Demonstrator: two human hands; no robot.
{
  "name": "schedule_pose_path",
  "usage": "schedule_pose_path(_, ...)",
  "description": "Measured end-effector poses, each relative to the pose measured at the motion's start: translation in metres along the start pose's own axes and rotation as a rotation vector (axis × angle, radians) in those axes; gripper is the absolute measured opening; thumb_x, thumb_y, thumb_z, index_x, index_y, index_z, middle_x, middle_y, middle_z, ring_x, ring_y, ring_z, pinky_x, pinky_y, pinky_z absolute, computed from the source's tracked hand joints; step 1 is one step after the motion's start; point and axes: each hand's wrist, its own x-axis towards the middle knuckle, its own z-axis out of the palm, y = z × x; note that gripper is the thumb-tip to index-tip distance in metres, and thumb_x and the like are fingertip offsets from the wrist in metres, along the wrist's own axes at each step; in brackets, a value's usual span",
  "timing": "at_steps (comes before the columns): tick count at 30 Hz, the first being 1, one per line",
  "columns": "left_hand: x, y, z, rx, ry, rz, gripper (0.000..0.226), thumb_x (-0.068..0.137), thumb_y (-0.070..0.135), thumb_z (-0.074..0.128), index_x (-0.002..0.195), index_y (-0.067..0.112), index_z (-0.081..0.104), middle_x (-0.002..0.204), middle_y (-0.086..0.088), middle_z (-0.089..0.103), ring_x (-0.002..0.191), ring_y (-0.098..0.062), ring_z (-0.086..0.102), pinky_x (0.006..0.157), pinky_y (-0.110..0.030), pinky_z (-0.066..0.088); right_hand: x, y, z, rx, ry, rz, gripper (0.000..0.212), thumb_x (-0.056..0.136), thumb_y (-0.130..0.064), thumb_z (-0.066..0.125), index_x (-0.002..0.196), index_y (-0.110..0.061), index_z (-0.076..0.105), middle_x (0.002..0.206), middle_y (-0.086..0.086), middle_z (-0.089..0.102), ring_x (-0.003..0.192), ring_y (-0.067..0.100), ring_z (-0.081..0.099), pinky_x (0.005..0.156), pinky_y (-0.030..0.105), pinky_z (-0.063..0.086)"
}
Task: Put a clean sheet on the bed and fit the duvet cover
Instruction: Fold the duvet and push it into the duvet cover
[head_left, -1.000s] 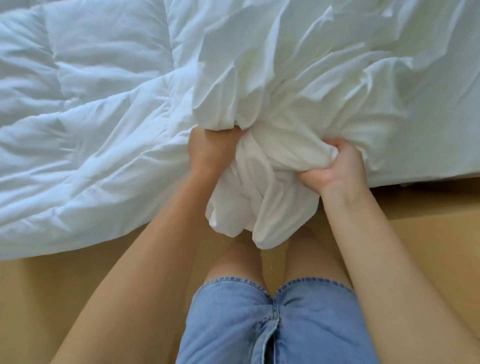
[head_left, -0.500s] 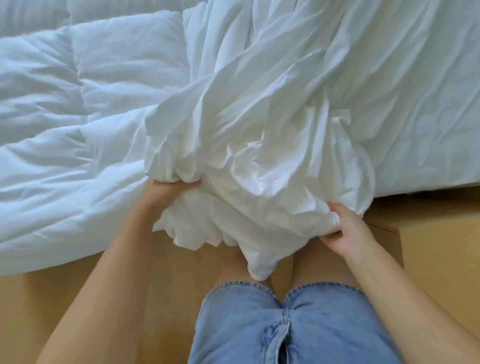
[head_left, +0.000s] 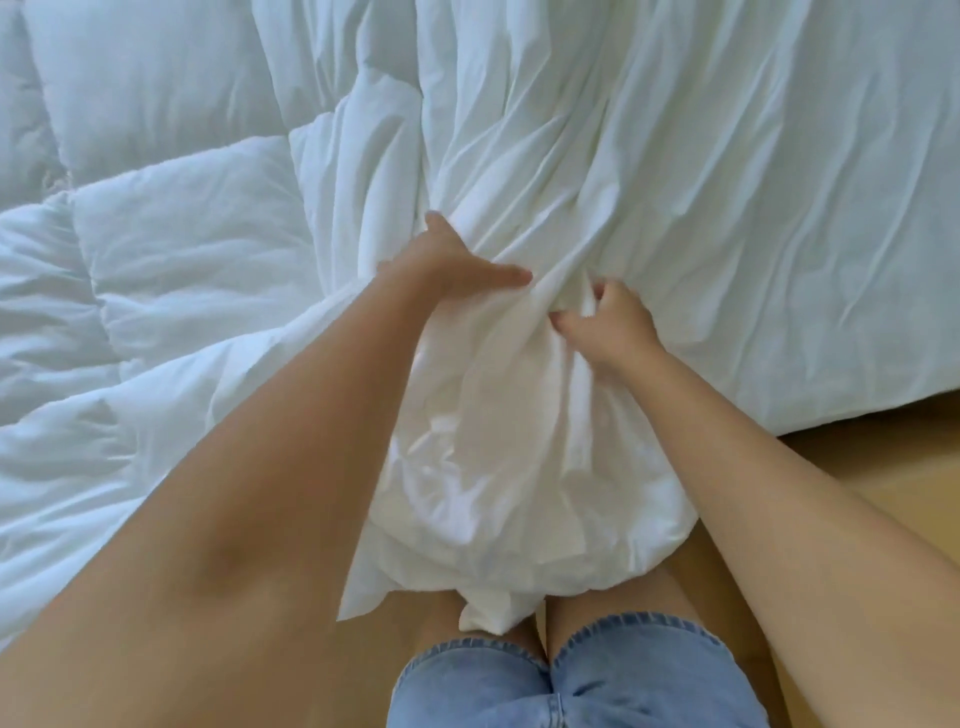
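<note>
We are working on the duvet cover (head_left: 675, 182), a smooth white cloth full of creases that is lying over the bed (head_left: 857, 410) from 12 to 3 o'clock and gathering into a thick bunch at the centre. That bunch is spilling over the near edge of the bed and hanging against our bare thighs (head_left: 613, 587) toward 6 o'clock.

Our right grip (head_left: 608, 325) is sitting just to the 3 o'clock side of centre, its fingers curling tight round a fistful of the cover at the top of the bunch. Our left grip (head_left: 452, 260) is lying just beside it, on its 9 o'clock side, with the thumb stretching straight across the cloth toward the right grip. Its fingers are running out of sight into a fold, so we cannot tell whether it is clutching the cover or only pressing on it. The two grips are near each other but apart.

The quilted duvet (head_left: 156, 249), puffy and white, is spreading over the bed from 8 to 11 o'clock, and the cover is lying against its edge near 12 o'clock. Pale wooden floor (head_left: 893, 499) is showing at 4 o'clock, and our blue denim shorts (head_left: 597, 675) are showing at 6 o'clock.
</note>
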Motion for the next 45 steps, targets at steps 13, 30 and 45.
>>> schedule_pose_path(13, 0.008, 0.019, -0.006, 0.106, 0.086, -0.032, 0.042, 0.066, 0.046, 0.074, 0.07, 0.018, 0.043, 0.071, 0.002, 0.053, 0.059, -0.014, 0.05, 0.046, -0.026, 0.031, 0.04, -0.071, -0.036, 0.453, 0.214, -0.146, 0.024, 0.082, -0.034, 0.06, 0.097, -0.018, 0.049, 0.082, -0.01, 0.049, 0.084, 0.017, 0.055, 0.06, 0.017, 0.035)
schedule_pose_path(30, -0.032, -0.05, -0.067, -0.328, 0.257, 0.198, 0.037, 0.063, 0.05, 0.071, 0.071, 0.015, 0.061, 0.058, 0.011, 0.059, 0.054, -0.003, 0.055, 0.051, -0.022, 0.044, 0.007, -0.165, -0.022, 0.947, 0.114, -0.364, 0.032, 0.085, -0.013, 0.052, 0.062, -0.018, 0.031, 0.051, -0.005, 0.031, 0.046, 0.011, 0.032, 0.047, 0.025, 0.03)
schedule_pose_path(45, -0.11, -0.165, 0.055, -0.245, 0.607, -0.118, 0.054, 0.091, 0.025, 0.054, 0.139, 0.006, 0.041, 0.136, -0.013, 0.048, 0.128, -0.031, 0.041, 0.106, -0.039, 0.026, -0.095, -0.082, 0.113, -0.525, -0.189, -0.833, 0.033, 0.094, -0.023, 0.045, 0.123, -0.007, 0.054, 0.13, 0.008, 0.053, 0.121, 0.027, 0.044, 0.1, 0.036, 0.031)
